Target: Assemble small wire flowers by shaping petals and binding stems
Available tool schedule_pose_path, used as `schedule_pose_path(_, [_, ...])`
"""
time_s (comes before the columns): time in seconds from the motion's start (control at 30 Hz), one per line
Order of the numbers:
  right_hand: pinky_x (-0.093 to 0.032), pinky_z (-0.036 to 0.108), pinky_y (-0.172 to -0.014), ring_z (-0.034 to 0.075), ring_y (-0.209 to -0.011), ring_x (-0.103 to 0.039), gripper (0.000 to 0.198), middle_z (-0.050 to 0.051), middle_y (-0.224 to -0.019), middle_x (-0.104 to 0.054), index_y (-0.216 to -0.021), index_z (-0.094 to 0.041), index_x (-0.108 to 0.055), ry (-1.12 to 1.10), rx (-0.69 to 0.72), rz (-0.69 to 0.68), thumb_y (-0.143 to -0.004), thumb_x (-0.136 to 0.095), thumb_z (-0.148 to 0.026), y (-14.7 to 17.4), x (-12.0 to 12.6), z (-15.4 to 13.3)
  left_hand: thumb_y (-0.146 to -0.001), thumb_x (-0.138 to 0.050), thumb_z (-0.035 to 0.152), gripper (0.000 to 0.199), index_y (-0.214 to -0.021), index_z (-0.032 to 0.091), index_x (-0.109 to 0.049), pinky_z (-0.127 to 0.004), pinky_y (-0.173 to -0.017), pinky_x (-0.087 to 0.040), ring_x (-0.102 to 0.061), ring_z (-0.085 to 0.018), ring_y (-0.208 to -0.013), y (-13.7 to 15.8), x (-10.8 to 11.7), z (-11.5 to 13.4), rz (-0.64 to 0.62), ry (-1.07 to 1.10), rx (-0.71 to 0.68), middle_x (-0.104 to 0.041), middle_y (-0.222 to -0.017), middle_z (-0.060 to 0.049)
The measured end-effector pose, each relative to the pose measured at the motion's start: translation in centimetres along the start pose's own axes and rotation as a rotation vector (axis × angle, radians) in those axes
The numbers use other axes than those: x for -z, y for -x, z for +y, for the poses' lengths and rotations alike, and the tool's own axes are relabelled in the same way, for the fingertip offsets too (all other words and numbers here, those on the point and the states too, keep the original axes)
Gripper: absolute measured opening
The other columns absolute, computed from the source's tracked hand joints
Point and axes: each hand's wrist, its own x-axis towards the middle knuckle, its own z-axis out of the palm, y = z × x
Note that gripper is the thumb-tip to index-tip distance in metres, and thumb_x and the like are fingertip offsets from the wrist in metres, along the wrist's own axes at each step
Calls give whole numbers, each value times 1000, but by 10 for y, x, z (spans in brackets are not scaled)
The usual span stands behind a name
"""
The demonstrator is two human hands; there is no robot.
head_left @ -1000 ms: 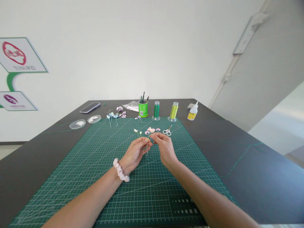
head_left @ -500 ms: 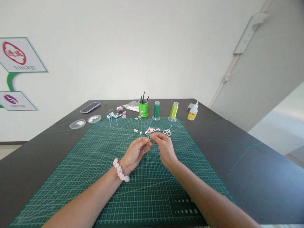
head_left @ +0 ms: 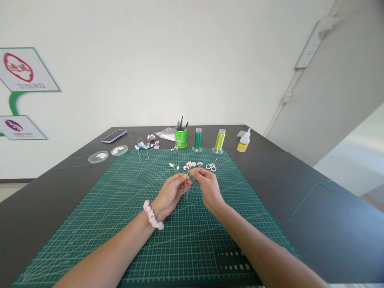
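Note:
Over the middle of the green cutting mat (head_left: 144, 248), my two hands meet at a small artificial flower (head_left: 191, 164) with pale peach petals. Its thin stem is pinched between thumb and fingers of my left hand (head_left: 173, 188), and the stem's lower end hangs below them. My right hand (head_left: 207, 185) is closed in a pinch against the stem just under the bloom; what lies between its fingertips is too small to make out. Just beyond my fingers lie pink-purple looped petals (head_left: 199, 164), a white bud (head_left: 171, 165) and a small green leaf (head_left: 178, 168).
White-handled scissors (head_left: 211, 167) lie right of the petals. Farther back stand a green tin (head_left: 181, 138) of tools, a green thread spool (head_left: 198, 140), a yellow one (head_left: 220, 140) and a glue bottle (head_left: 243, 141). Blue and purple flowers (head_left: 146, 147), two clear dishes (head_left: 98, 157) and a phone (head_left: 114, 136) lie left.
The peach flower has tilted slightly between my fingers, and the hanging stem end has shifted a little. Both hands keep nearly the same place.

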Motion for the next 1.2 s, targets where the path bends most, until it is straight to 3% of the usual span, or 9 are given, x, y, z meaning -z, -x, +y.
schedule_pose_path(1.2, [-42, 32, -69, 16, -66, -53, 10, 0, -62, -65, -57, -20, -70, 2, 0, 7, -61, -71, -30, 0, 0, 1, -73, -72, 27, 18, -63, 15, -65, -29, -78, -43, -52, -12, -68, 0, -2, 1, 4, -13, -13, -59, -64, 0])
